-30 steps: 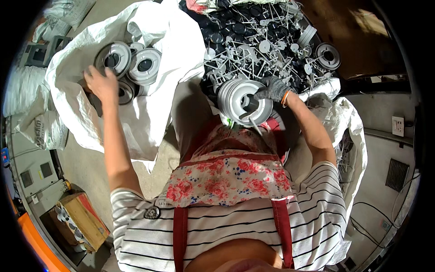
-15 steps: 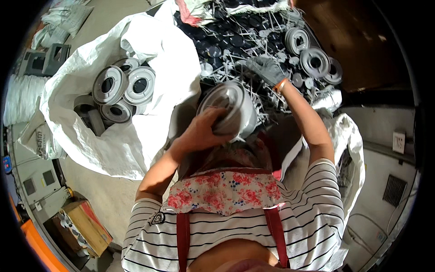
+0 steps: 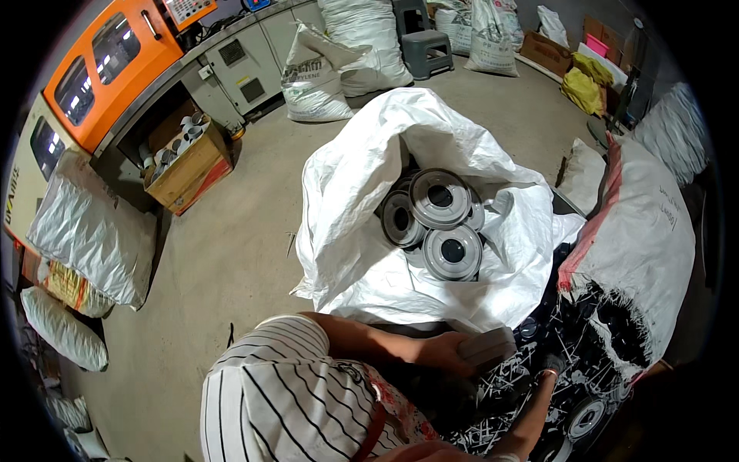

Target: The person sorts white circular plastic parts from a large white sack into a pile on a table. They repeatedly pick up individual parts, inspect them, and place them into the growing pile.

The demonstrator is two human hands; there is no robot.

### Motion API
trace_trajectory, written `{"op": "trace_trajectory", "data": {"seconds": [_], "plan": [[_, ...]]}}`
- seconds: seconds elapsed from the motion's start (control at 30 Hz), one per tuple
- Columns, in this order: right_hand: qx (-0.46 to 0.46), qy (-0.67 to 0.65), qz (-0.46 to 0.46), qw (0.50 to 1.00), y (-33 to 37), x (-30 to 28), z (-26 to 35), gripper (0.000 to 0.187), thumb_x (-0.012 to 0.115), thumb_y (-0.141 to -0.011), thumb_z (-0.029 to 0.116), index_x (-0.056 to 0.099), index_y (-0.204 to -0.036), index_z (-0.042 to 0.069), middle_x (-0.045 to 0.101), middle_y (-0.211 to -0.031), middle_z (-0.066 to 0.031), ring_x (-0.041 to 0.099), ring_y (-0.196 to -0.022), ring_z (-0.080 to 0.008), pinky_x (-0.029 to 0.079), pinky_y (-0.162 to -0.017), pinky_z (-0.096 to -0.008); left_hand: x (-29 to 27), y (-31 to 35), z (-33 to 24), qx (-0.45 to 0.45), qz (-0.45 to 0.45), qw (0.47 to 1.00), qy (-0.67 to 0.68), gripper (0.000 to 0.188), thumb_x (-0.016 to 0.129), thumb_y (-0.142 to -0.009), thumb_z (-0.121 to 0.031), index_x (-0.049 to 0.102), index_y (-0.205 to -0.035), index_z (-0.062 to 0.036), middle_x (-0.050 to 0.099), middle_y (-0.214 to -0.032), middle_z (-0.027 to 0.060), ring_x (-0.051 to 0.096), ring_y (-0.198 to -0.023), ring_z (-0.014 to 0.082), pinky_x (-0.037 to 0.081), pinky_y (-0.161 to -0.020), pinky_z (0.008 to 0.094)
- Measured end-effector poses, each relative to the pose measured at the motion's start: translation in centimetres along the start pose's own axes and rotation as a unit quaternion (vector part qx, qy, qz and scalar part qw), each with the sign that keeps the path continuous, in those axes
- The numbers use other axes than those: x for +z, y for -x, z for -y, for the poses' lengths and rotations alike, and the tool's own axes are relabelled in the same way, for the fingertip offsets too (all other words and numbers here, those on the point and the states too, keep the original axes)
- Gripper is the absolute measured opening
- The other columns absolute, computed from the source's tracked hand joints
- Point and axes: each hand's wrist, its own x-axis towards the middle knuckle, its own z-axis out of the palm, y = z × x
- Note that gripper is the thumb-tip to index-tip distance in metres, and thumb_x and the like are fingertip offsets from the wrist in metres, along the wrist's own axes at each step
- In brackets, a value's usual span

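Observation:
My left hand point(image 3: 444, 354) grips a grey round plastic part point(image 3: 490, 348), seen edge-on, beside the near edge of a big white woven sack point(image 3: 339, 254). In that sack lie several similar ringed grey parts point(image 3: 452, 252) with black centres. My right hand point(image 3: 548, 368), in a dark glove, reaches into a heap of black discs and thin white plastic bits point(image 3: 500, 389). Its fingers blend into the dark pieces, so their grip cannot be made out. Another ringed grey part point(image 3: 586, 418) lies near my right forearm.
A torn white sack point(image 3: 643, 239) spills black pieces at the right. Beyond the open sack stand full sacks point(image 3: 314, 85) and a grey stool point(image 3: 427, 54). An orange machine point(image 3: 115, 58) is at the far left, with a cardboard box point(image 3: 188, 169) of grey parts below it.
The view has swung to the left, so the open sack now sits mid-picture and my hands lower right. My left hand still holds the grey part, now turned edge-on. My right hand stays at the heap.

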Motion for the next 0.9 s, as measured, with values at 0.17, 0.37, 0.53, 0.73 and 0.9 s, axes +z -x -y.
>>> {"op": "trace_trajectory", "data": {"seconds": [0.17,0.37,0.53,0.73,0.9], "plan": [[-0.158,-0.023,-0.076,0.984,13.1,-4.6,11.4,0.038,0.075,-0.075,0.019,0.062,-0.106,0.001,0.067,-0.097,-0.0132,0.063,-0.083,-0.027,0.049,-0.08,-0.0353,0.6,-2.6,4.0,0.178,-0.075,0.968,-0.157,0.036,0.071,-0.08,-0.016,0.057,-0.111,-0.0061,0.062,-0.094,0.0027,0.057,-0.087,0.0118,0.048,-0.075,0.0296],[-0.391,0.085,0.006,0.916,26.6,-7.0,22.6,0.027,0.066,-0.078,0.013,0.064,-0.104,0.006,0.06,-0.111,-0.0163,0.057,-0.099,-0.0338,0.046,-0.088,-0.0397,2.1,-0.5,2.1,-0.021,-0.038,0.978,0.205,0.014,0.064,-0.085,-0.019,0.061,-0.088,-0.0049,0.061,-0.079,0.0033,0.059,-0.07,0.0132,0.048,-0.06,0.0281],[-0.319,-0.001,0.005,0.948,28.2,-7.2,24.3,0.037,0.068,-0.075,0.023,0.063,-0.11,0.011,0.054,-0.123,-0.0173,0.055,-0.107,-0.0341,0.046,-0.093,-0.0373,1.3,3.6,-0.2,-0.072,-0.045,0.988,0.131,0.023,0.062,-0.087,-0.016,0.058,-0.102,0.0006,0.063,-0.089,0.0086,0.062,-0.08,0.0172,0.052,-0.07,0.0304],[-0.267,0.015,0.066,0.961,30.2,-6.6,24.8,0.037,0.069,-0.07,0.02,0.066,-0.106,0.013,0.054,-0.121,-0.017,0.053,-0.11,-0.0335,0.044,-0.095,-0.0382,1.7,6.1,-1.6,-0.042,0.033,0.981,0.184,0.038,0.049,-0.093,-0.02,0.047,-0.121,0.0047,0.058,-0.113,0.015,0.058,-0.102,0.0256,0.045,-0.094,0.0392],[-0.303,-0.058,0.026,0.951,29.7,-5.5,24.0,0.055,0.074,-0.067,0.014,0.056,-0.118,0.003,0.055,-0.119,-0.0153,0.055,-0.107,-0.0301,0.045,-0.091,-0.0341,1.8,7.0,-1.6,-0.035,0.037,0.96,0.274,0.035,0.049,-0.093,-0.018,0.046,-0.119,0.006,0.057,-0.11,0.0156,0.058,-0.1,0.0266,0.046,-0.091,0.04]]}}
